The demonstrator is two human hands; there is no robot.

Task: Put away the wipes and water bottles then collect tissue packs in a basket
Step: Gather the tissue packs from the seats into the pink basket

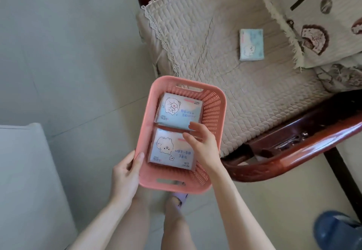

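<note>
Two tissue packs lie side by side in the pink basket [212, 112], the far pack [179, 111] and the near pack [168, 150]. My left hand [125, 175] grips the basket's left rim and holds it above the floor. My right hand [201, 144] rests on the near pack, fingers loosely curled, gripping nothing that I can see. One more tissue pack [251, 44] waits on the quilted sofa cushion [195, 40]. I judge the collecting step is underway; next I must reach for that pack.

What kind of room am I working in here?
Probably a home living room: a dark wooden sofa with a quilted seat cover, a tiled floor, and slippers on it.
</note>
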